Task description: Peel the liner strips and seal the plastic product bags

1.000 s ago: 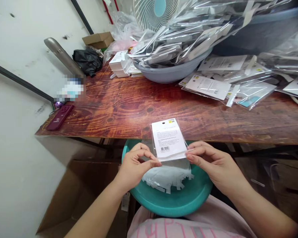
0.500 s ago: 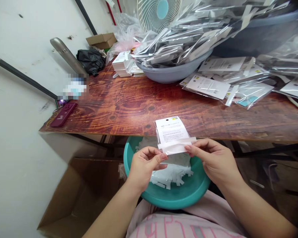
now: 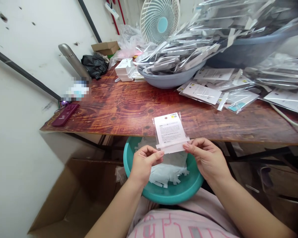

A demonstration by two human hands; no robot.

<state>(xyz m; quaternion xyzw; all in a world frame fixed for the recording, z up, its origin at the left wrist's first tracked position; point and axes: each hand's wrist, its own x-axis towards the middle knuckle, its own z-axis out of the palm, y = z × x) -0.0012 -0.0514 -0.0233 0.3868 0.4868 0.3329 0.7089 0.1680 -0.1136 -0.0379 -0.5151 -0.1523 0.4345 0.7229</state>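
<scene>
A clear plastic packet (image 3: 169, 129) with a white printed card inside lies partly over the table's front edge, its flap end toward me. My left hand (image 3: 145, 162) pinches the flap's left corner between thumb and fingers. At the right corner, my right hand (image 3: 207, 155) pinches the same flap, which has a pale strip along it. Below both hands sits a teal basin (image 3: 173, 197) on my lap, holding a stack of white strips or packets (image 3: 167, 172) with ragged tab-like ends.
Blue-grey basins (image 3: 167, 82) heaped with packets stand at the back right, with more packets (image 3: 201, 93) beside them. A fan (image 3: 161, 24), a white box (image 3: 124, 69) and a maroon phone-like object (image 3: 65, 114) are on the wooden table (image 3: 114, 109). A cardboard box (image 3: 89, 195) is lower left.
The view has shifted slightly. Both hands keep their pinch on the packet's flap, and the flap now looks flatter, with more of the card's print showing.
</scene>
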